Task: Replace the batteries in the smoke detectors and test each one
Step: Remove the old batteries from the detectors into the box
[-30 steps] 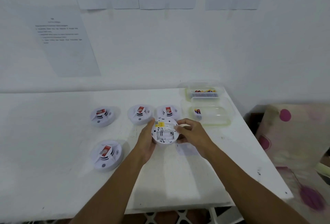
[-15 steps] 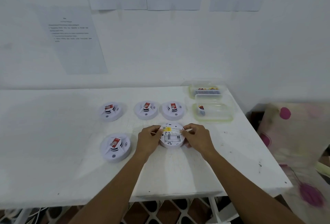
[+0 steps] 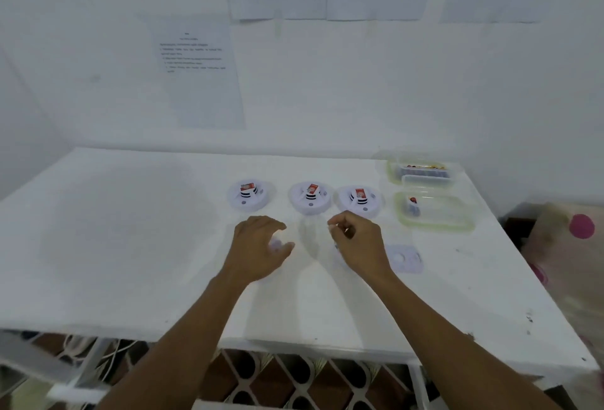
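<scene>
**Two hands are held low over the table [image 3: 130,230], in front of a row of three smoke detectors [image 3: 310,198].**

The left hand [image 3: 258,246] is arched, fingers loosely curved, over a pale round shape [image 3: 277,244], probably another detector; whether it is gripped cannot be told. The right hand [image 3: 359,243] is curled with thumb and forefinger close together, and anything pinched there is lost in blur. The step is judged to be one detector being handled between opening and refitting. It would be best steadied flat with one hand while the other works, and the loose cover plate [image 3: 404,258] just right of the right hand kept within reach. Cells would be drawn from the near tub [image 3: 438,213], which holds one small item not made out. The far tub [image 3: 421,171] is partly hidden.
</scene>
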